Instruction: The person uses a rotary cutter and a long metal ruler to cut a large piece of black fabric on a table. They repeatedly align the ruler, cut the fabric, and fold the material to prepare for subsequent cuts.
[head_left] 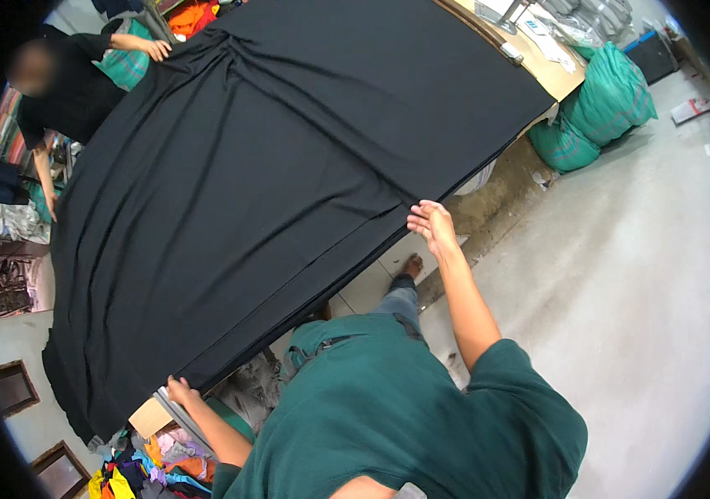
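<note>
A large sheet of black fabric (305, 166) covers a long table, with folds fanning out from a bunched spot near its far edge. At the near edge on the left, my left hand (181, 390) is closed on the fabric's border. Further right along that edge, my right hand (432, 224) pinches the border between thumb and fingers, and a ridge of cloth runs away from it. Across the table a co-worker's one hand (155, 50) touches the far edge, and their other hand (51, 204) rests by the fabric's left side.
Green woven sacks (613, 96) stand on the floor beyond the table's right end. The bare tabletop (567, 79) there carries papers and a metal fitting. Colourful cloth scraps (155, 466) lie heaped at lower left. Grey floor (604, 283) stretches to my right.
</note>
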The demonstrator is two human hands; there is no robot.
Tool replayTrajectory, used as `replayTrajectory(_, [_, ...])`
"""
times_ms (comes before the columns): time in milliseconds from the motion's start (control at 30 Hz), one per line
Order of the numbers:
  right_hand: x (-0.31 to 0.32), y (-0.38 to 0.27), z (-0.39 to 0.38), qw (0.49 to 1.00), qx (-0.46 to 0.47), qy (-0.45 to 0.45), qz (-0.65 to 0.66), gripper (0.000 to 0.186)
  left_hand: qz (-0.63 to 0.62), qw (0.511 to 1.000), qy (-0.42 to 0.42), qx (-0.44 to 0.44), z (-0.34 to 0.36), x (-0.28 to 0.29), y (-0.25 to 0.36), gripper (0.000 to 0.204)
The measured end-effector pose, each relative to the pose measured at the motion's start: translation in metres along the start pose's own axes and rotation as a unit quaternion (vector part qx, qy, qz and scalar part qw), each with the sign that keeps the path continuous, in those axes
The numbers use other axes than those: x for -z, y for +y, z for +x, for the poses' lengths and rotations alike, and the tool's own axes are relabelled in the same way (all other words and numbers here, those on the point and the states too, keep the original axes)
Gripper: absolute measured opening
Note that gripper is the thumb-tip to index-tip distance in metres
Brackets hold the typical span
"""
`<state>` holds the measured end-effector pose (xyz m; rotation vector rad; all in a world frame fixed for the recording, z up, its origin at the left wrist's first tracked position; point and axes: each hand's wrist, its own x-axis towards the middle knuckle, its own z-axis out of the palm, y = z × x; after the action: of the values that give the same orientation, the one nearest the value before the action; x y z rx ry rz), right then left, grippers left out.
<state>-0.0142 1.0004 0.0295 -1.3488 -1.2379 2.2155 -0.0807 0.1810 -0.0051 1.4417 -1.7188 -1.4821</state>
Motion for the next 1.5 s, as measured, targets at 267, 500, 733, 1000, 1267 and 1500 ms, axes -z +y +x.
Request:
replayTrajectory(267, [-0.077, 0.02, 0.016, 0.967, 0.065, 0.226, 0.099, 0.051, -0.001, 0.993, 0.042, 0.114, 0.102, 0.006, -0.004, 0.05])
replayTrajectory(500, [-0.067, 0.025, 0.035, 0.976, 0.072, 0.193, 0.074, 0.032, -0.04, 0.992, 0.02, 0.116, 0.114, -0.005, -0.001, 0.043])
replayTrajectory(733, [-0.039, 0.04, 0.04, 0.961, 0.094, 0.254, 0.056, 0.03, 0.104, 0.96, 0.253, -0.061, 0.127, 0.045, 0.042, 0.065])
replayTrajectory(1000, [-0.041, 0.055, -0.008, 0.96, 0.178, 0.115, -0.183, 0.027, 0.343, 0.933, 0.106, -0.009, 0.223, 0.153, 0.023, 0.073])
replayTrajectory(1267, [-0.104, 0.112, -0.085, 0.888, 0.228, 0.097, -0.386, 0.013, 0.474, 0.872, 0.015, -0.124, 0.207, 0.156, -0.043, 0.066])
replayTrajectory(1500, [-0.118, 0.165, -0.108, 0.871, 0.261, 0.083, -0.407, 0.01, 0.369, 0.914, 0.046, -0.164, 0.193, 0.155, -0.052, 0.061])
